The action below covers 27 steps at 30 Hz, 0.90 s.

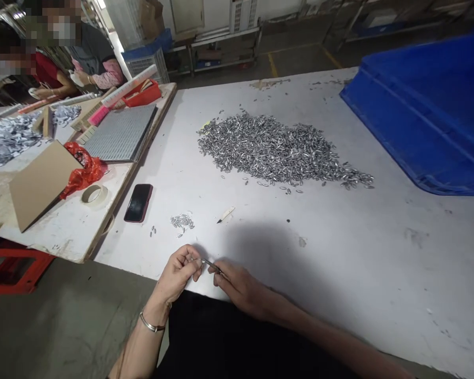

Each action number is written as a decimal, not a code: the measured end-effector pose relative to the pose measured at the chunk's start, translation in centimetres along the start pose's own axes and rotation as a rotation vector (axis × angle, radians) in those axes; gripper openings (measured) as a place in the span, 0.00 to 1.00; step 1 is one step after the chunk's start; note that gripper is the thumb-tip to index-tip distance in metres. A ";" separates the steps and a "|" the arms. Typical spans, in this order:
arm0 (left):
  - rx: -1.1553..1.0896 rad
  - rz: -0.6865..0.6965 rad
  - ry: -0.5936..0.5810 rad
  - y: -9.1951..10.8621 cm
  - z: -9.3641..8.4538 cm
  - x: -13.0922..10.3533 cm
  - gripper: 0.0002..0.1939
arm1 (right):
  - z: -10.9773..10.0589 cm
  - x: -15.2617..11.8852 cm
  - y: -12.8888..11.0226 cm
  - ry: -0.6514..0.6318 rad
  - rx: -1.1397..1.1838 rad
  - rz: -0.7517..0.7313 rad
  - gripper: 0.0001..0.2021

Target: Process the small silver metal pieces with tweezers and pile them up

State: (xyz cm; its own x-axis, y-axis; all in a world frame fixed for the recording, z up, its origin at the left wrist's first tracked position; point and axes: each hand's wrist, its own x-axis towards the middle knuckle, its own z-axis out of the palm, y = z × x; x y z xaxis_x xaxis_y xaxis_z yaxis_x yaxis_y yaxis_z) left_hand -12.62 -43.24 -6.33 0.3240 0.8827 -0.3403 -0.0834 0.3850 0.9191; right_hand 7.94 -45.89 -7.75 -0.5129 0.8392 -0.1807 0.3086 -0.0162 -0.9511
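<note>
My left hand (pixel 179 272) is closed in a pinch at the table's near edge, on a small pale metal piece (pixel 200 260) mostly hidden by the fingers. My right hand (pixel 237 284) grips a slim dark tool (pixel 211 264) whose exact kind I cannot make out. The tool's tip meets the piece at my left fingertips. Just beyond my left hand lies a small pile of silvery oval pieces (pixel 183 221), with a few strays to its left. A short white stick with a dark point (pixel 226 215) lies farther right. A large heap of silvery metal pieces (pixel 272 147) covers the table's middle.
A phone (pixel 138 203) lies at the table's left edge. A blue bin (pixel 426 110) stands at the right. On the adjoining left table are a tape roll (pixel 94 195), cardboard (pixel 43 184), a red bag (pixel 89 171) and ribbed plates (pixel 120 132). Two people sit beyond it.
</note>
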 end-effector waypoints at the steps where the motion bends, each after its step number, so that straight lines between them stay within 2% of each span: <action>1: -0.025 -0.007 0.009 -0.2 0.1 0.0 0.11 | 0.0 0.0 -0.1 -0.014 -0.025 0.002 0.10; 5: -0.160 -0.007 0.052 -0.9 0.3 0.6 0.12 | 0.2 0.0 0.1 -0.007 0.010 0.011 0.10; 10: -0.246 0.002 0.067 -1.6 0.8 1.1 0.13 | 0.4 -0.2 0.7 -0.069 0.318 0.095 0.19; 14: -0.195 0.017 0.077 -2.3 0.4 1.0 0.13 | 0.5 -0.4 0.7 -0.137 0.573 0.192 0.29; 17: -0.136 0.014 0.088 -2.6 0.0 0.8 0.14 | 0.8 -0.4 0.7 -0.160 0.664 0.232 0.32; 22: -0.069 -0.004 0.123 -2.6 -0.1 0.7 0.15 | 1.3 -0.3 1.2 -0.150 0.732 0.246 0.33; 27: -0.016 0.024 0.170 -2.7 0.2 0.5 0.16 | 2.1 -0.3 1.8 -0.125 0.806 0.189 0.30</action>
State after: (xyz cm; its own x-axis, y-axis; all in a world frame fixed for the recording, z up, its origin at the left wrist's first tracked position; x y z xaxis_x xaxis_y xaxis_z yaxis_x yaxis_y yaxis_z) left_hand -12.05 -43.88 -8.96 0.1582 0.9241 -0.3480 -0.1045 0.3661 0.9247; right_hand 7.00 -47.33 -9.95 -0.6095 0.7180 -0.3363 -0.2449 -0.5739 -0.7815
